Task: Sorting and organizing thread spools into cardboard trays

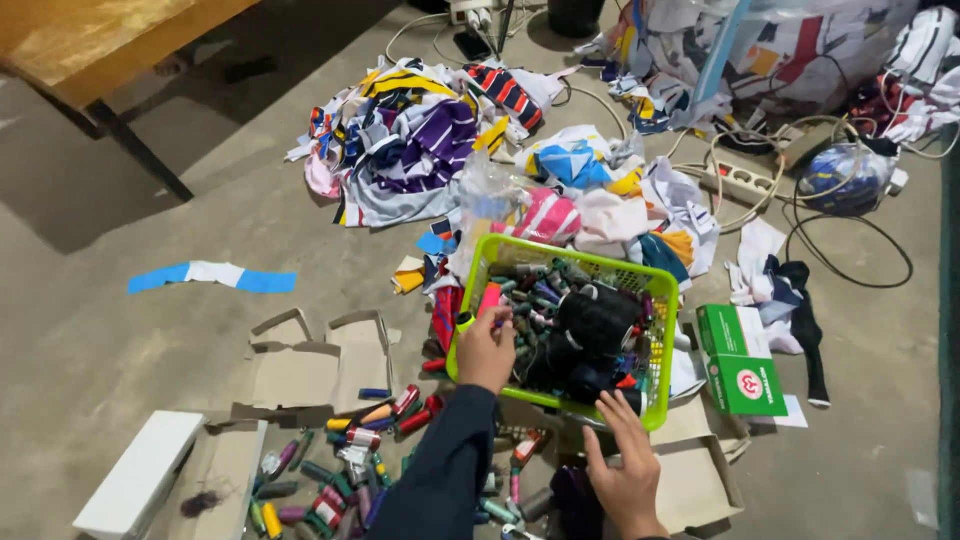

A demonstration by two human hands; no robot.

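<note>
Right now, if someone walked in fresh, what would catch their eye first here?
The lime-green plastic basket at centre, crammed with thread spools, with the left hand on its near-left rim and the right hand at its near edge. More thread spools lie scattered on flattened cardboard at lower left. Behind, a heap of colourful fabric scraps covers the floor.
</note>
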